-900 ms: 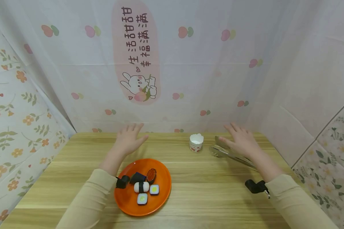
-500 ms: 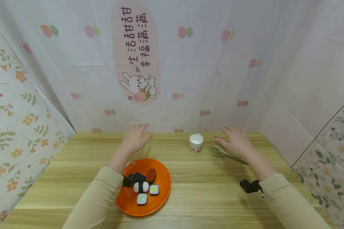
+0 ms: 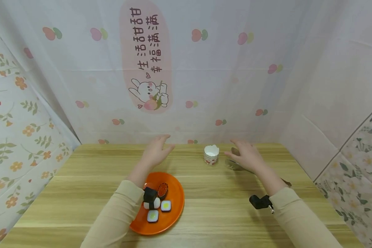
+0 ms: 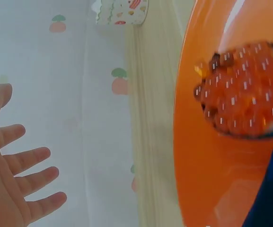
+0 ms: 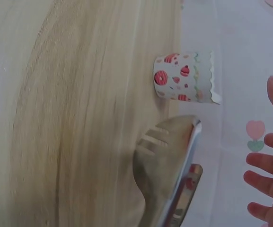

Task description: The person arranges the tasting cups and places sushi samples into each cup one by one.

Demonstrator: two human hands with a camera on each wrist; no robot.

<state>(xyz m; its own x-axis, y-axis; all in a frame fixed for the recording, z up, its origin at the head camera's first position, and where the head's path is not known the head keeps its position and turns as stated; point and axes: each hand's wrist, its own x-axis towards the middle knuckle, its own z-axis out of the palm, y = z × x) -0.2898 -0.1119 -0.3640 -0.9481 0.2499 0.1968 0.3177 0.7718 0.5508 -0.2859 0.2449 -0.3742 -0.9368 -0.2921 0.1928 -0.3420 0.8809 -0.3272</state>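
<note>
My left hand [image 3: 156, 151], fingers spread and holding nothing, hovers over the table beyond an orange plate [image 3: 173, 221]. Toy sushi lies on that plate: a red roe piece [image 3: 162, 190], a white rice piece [image 3: 156, 203] with a black band, and two square rolls [image 3: 165, 206]. The left sleeve and black wrist mount cover part of the plate. Fingers extended, my right hand [image 3: 246, 156] hangs over metal tongs [image 5: 162, 165] and hides much of them in the head view. Left of it stands a white paper cup [image 3: 211, 155] with a red print.
A wooden table [image 3: 217, 213] carries everything. Behind it hangs a white printed curtain [image 3: 204, 86], close to the cup and tongs. Flowered cloth [image 3: 15, 137] lines the left side, and more patterned cloth [image 3: 362, 172] covers the right.
Both hands have moved inward, the left one rightward and the right one leftward. My left sleeve now covers more of the plate. Plate, sushi, cup and tongs have stayed put.
</note>
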